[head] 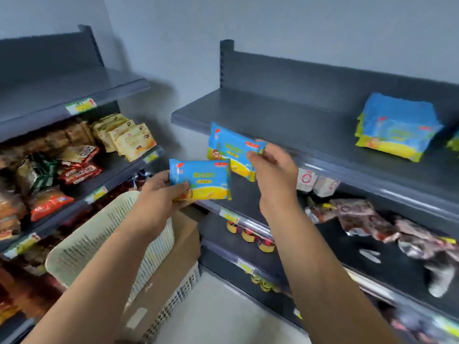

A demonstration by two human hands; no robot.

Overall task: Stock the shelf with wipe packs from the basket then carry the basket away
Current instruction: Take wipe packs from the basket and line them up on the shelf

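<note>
My left hand grips a blue and yellow wipe pack above the cream slatted basket. My right hand holds a second wipe pack slightly higher, just in front of the edge of the grey top shelf. A stack of the same wipe packs lies further right on that shelf. My left arm hides the inside of the basket.
A cardboard box and a white crate sit on the floor under the basket. Snack bags fill the left shelving. Lower right shelves hold small jars and dark packets.
</note>
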